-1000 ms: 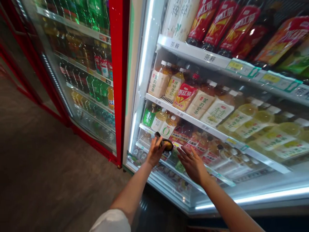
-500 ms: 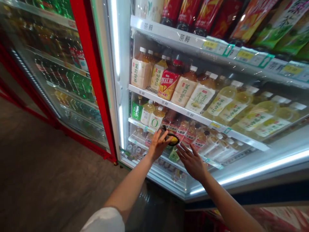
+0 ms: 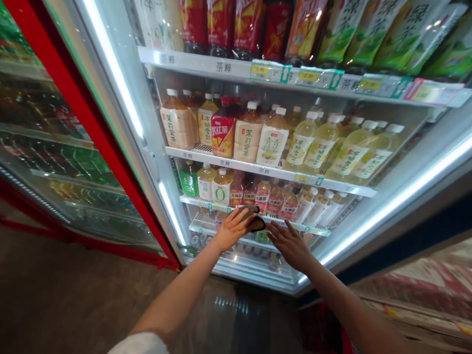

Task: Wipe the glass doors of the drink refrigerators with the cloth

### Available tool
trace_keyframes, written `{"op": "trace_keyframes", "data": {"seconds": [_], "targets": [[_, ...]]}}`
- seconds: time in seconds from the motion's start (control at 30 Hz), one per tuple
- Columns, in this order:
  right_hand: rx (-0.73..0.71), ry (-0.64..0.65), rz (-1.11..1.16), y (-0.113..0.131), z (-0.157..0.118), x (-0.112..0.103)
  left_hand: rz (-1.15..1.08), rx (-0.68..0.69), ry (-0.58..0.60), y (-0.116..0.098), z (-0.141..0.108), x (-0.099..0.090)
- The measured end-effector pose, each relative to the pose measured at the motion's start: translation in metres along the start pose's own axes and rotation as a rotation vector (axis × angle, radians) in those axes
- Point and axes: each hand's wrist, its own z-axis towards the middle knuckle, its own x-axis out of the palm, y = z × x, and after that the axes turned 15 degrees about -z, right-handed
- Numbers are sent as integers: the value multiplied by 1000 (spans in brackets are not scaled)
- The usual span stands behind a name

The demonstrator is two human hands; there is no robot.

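Observation:
My left hand (image 3: 236, 230) is closed on a small dark object (image 3: 257, 224) with a black rounded rim; its kind is unclear. The fingers lie over its left side. Just to the right, my right hand (image 3: 289, 246) is open, fingers stretched towards the object's right end. Whether the fingertips touch it I cannot tell. Both hands are in front of the lower shelves of a drinks fridge. Behind them stand red-labelled tea bottles (image 3: 261, 196) and a bottle with a green "0" label (image 3: 221, 188).
Higher up, a shelf edge (image 3: 236, 160) carries juice and tea bottles (image 3: 247, 132). Price tags line the upper shelf strip (image 3: 224, 67). At left is another fridge with a red frame (image 3: 92, 132). Dark floor (image 3: 92, 305) lies below, and blurred packs (image 3: 424, 285) sit at right.
The view has turned right, so the shelves appear further left. The dark object has tilted in my left hand, its open loop now showing flatter. My right hand stays open beside it.

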Motion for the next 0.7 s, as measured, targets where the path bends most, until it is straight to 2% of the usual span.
{"op": "trace_keyframes", "data": {"seconds": [0.03, 0.1, 0.17, 0.23, 0.27, 0.3, 0.43, 0.5, 0.57, 0.7], "targets": [[-5, 3, 3, -3, 0, -2, -22, 44, 30, 5, 0, -7], [21, 16, 4, -10, 0, -8, -62, 66, 55, 18, 16, -22], [92, 35, -2, -18, -2, -16, -86, -32, 22, 28, 44, -31], [156, 60, -11, -23, -5, -20, -87, -161, -31, 31, 67, -32], [168, 74, -10, -23, -8, -20, -88, -167, -30, 31, 72, -30], [166, 89, -6, -23, -11, -20, -96, -109, -4, 30, 72, -27], [117, 162, 37, -25, -25, -18, -172, 368, 236, 34, 52, -21], [140, 209, 48, -31, -33, -23, -199, 446, 289, 40, 56, -24], [205, 254, 47, -38, -40, -31, -213, 412, 249, 44, 79, -30], [354, 317, 33, -42, -51, -45, -220, 216, 77, 36, 141, -35]]}}
